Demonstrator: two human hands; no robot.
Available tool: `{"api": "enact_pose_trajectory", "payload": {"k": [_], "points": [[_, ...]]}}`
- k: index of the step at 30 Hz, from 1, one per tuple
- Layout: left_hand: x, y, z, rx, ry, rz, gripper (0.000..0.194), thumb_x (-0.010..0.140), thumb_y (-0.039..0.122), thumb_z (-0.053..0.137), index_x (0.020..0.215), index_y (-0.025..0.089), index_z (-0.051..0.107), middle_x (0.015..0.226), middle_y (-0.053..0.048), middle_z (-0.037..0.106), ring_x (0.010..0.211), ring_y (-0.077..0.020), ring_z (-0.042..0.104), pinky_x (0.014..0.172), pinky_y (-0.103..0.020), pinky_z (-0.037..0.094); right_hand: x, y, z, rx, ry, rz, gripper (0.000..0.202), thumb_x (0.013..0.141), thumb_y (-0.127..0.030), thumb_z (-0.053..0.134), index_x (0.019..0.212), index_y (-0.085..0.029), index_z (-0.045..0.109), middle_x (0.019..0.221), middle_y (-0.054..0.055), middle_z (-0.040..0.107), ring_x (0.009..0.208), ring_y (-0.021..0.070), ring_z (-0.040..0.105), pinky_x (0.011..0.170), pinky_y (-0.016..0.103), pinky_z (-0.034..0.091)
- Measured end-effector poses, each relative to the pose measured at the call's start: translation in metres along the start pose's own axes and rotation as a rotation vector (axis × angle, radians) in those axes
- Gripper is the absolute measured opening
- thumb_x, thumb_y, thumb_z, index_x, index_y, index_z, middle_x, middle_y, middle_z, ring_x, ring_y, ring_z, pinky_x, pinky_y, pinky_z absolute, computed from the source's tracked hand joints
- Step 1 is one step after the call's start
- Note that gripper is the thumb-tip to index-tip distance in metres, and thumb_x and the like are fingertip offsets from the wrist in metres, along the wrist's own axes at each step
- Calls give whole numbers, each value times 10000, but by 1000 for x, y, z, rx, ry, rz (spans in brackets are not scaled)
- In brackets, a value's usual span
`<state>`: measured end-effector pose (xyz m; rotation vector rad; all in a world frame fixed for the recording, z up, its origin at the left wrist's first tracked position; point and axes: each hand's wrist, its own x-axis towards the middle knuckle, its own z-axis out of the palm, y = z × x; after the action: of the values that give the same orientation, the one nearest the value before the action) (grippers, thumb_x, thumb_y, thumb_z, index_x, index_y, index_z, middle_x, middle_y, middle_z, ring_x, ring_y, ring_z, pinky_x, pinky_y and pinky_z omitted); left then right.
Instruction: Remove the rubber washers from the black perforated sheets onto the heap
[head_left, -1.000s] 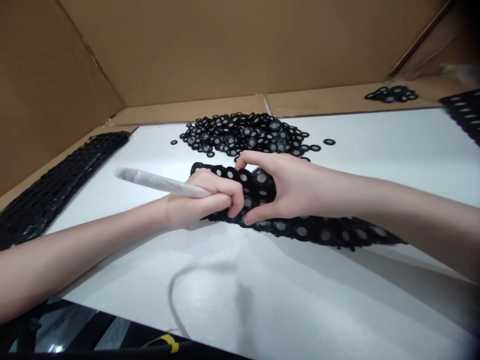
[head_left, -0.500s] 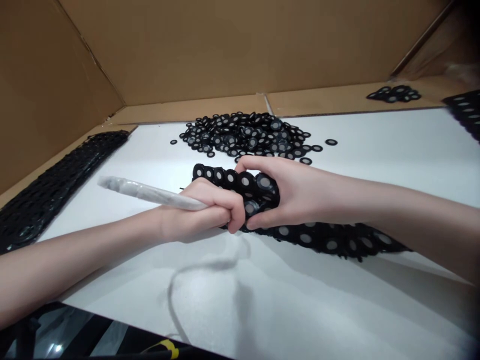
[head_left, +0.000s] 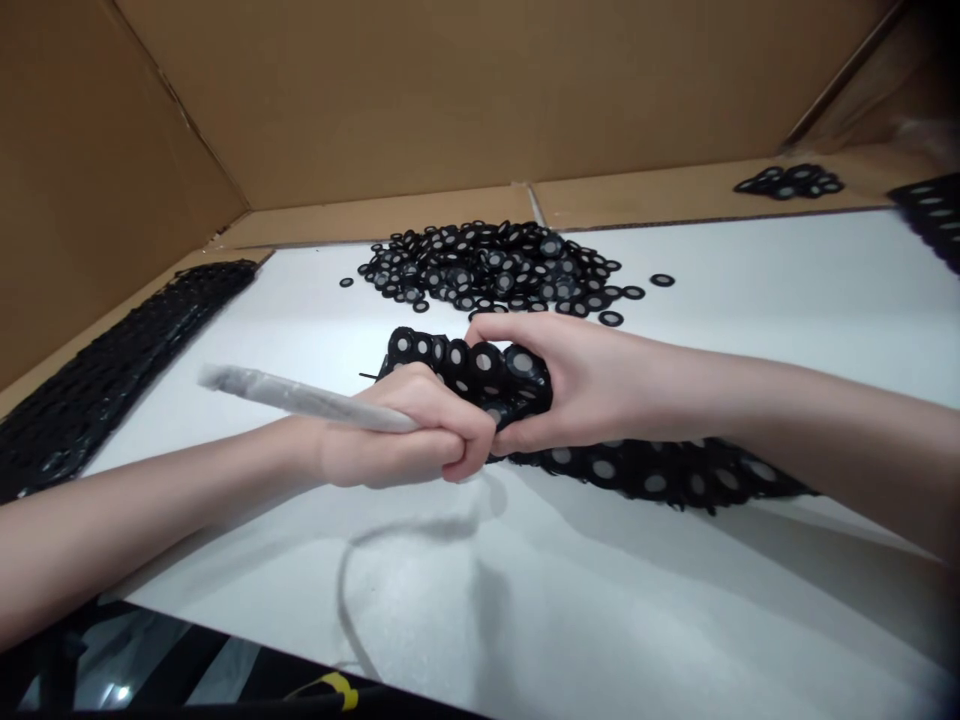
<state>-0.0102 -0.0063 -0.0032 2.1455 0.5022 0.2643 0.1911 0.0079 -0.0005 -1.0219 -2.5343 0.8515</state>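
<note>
My left hand (head_left: 412, 425) is closed around a white stick wrapped in tape (head_left: 289, 395), whose long end points to the left. Its tip past my fingers is hidden. Against those knuckles lies a black sheet set with round pale-centred discs (head_left: 652, 482). My right hand (head_left: 592, 385) has its thumb and fingers curved around the bent part of this sheet, gripping it. From there the sheet trails right, beneath my right forearm. Both hands are nearly touching.
A heap of loose black rings with pale centres (head_left: 491, 268) lies behind my hands on the white board (head_left: 420, 570). At the left is a stack of black perforated sheets (head_left: 127, 360). A smaller disc pile (head_left: 791, 182) sits on cardboard at the back right, near cardboard walls (head_left: 480, 90).
My left fist has shifted slightly down and right with the stick. The gripped part of the sheet has tilted and moved a little left with my right hand.
</note>
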Motion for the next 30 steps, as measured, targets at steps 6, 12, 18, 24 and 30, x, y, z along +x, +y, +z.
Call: {"api": "enact_pose_trajectory", "payload": {"k": [6,12,18,24,30], "points": [[0,1,1,1,-43,-26,227,762,140,362,567,160,476,542,-3,510,504,-95,411,527,-225,363,0,1,1,-21,31,13,527,594,-353,740,1071,-220,558,1011,26,620,914,244,579,710,311,462],[1,-5,-4,-271,159,-151,190,684,103,386,547,153,509,400,27,391,377,-79,337,377,-200,276,-1,4,-1,-42,71,-4,557,571,-448,759,1054,-233,583,1021,33,643,899,248,595,684,304,462],[7,-27,-24,-286,522,-69,166,689,92,433,583,132,554,408,41,419,381,-56,333,384,-176,235,8,0,-6,-11,149,71,336,717,-480,633,903,-200,626,880,33,657,688,161,552,590,270,400],[9,-34,-31,-65,431,-133,183,726,104,420,627,129,572,478,41,446,477,-75,418,484,-188,333,23,5,9,-113,267,125,66,722,-250,609,733,-185,619,711,11,633,603,131,499,594,269,361],[10,-33,-30,59,363,-124,204,746,109,399,655,134,580,547,42,464,543,-80,438,560,-198,358,22,13,14,-98,310,70,37,717,-220,618,710,-188,603,708,6,617,596,123,482,584,260,355]]}}
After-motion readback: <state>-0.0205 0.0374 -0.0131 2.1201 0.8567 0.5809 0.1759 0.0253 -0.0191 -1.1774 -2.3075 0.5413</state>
